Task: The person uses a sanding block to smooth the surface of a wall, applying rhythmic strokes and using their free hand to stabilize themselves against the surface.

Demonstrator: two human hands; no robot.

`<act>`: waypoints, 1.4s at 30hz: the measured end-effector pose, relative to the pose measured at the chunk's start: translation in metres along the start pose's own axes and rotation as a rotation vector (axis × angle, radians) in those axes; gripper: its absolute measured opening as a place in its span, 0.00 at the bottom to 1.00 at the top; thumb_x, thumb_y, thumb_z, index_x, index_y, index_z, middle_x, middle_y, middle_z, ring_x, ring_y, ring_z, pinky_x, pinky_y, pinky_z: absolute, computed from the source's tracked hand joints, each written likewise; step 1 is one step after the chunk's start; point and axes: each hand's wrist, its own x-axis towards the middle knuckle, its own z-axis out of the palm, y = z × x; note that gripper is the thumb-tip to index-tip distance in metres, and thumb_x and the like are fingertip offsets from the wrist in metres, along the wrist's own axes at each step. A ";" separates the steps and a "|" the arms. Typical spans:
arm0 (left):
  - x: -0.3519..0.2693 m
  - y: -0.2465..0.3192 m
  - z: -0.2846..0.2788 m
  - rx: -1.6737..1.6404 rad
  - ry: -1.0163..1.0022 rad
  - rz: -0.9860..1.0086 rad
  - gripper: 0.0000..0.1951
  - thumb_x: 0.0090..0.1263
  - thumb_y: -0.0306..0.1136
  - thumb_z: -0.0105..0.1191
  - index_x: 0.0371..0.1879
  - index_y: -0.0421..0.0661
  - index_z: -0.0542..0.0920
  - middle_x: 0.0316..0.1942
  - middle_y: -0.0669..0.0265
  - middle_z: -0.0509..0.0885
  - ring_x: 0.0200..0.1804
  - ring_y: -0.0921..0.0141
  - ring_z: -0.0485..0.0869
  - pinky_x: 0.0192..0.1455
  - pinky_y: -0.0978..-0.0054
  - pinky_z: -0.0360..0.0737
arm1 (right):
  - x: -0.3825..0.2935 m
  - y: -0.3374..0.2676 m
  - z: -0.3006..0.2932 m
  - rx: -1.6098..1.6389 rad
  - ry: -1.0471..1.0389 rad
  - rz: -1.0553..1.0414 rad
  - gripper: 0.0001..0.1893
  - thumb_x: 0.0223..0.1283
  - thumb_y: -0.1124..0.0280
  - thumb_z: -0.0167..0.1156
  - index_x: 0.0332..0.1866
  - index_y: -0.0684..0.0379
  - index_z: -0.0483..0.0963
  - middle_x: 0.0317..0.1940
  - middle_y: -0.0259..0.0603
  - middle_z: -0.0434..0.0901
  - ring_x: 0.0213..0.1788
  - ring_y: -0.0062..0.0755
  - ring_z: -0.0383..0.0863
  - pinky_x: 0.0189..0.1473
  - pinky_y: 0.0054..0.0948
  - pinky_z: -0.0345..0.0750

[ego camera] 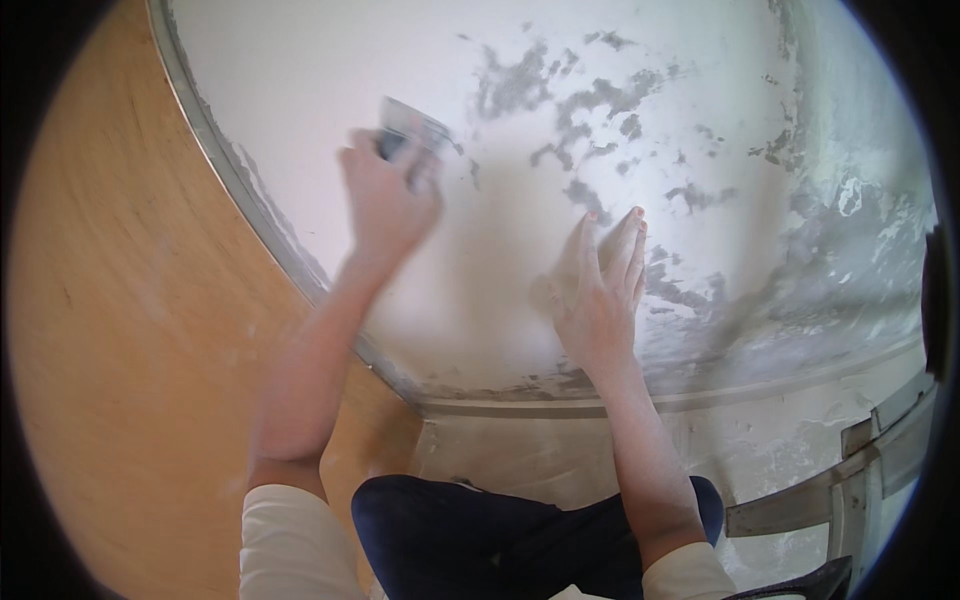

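Note:
My left hand [394, 191] grips a small flat rectangular hand tool [415, 126] against a white plastered wall [495, 277]. Motion blurs both, so the exact kind of tool cannot be told. To the right and lower, my right hand [607, 300] rests on the same wall, its fingertips pointing up and slightly apart, holding nothing. Pale dust coats that hand and forearm. Grey patches [607, 97] show through the white surface above and beside my right fingers.
An orange-brown panel [150, 300] fills the left, bordered by a grey edge strip [247, 214]. Below the wall runs a ledge [525, 409]. Metal frame bars [780, 499] stand at lower right. My knees in dark trousers [510, 532] are at the bottom.

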 end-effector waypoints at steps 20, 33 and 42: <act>-0.008 0.002 0.000 0.009 -0.089 0.111 0.29 0.67 0.28 0.65 0.69 0.57 0.86 0.62 0.47 0.76 0.58 0.49 0.73 0.63 0.55 0.77 | 0.000 0.008 -0.017 -0.062 -0.121 -0.023 0.42 0.69 0.69 0.64 0.87 0.59 0.57 0.87 0.76 0.38 0.90 0.76 0.40 0.79 0.80 0.53; -0.010 0.001 -0.003 0.030 -0.178 0.076 0.22 0.71 0.31 0.64 0.65 0.56 0.88 0.61 0.48 0.77 0.60 0.49 0.76 0.64 0.54 0.80 | -0.001 0.003 -0.004 -0.010 -0.011 -0.021 0.42 0.71 0.65 0.65 0.87 0.59 0.58 0.87 0.76 0.41 0.89 0.77 0.43 0.79 0.79 0.55; 0.024 -0.019 -0.020 0.080 -0.073 0.165 0.22 0.71 0.31 0.66 0.64 0.63 0.90 0.60 0.52 0.78 0.56 0.51 0.76 0.59 0.53 0.83 | -0.002 0.003 -0.015 -0.038 -0.113 -0.003 0.42 0.71 0.61 0.65 0.87 0.57 0.58 0.87 0.76 0.38 0.89 0.77 0.41 0.81 0.77 0.51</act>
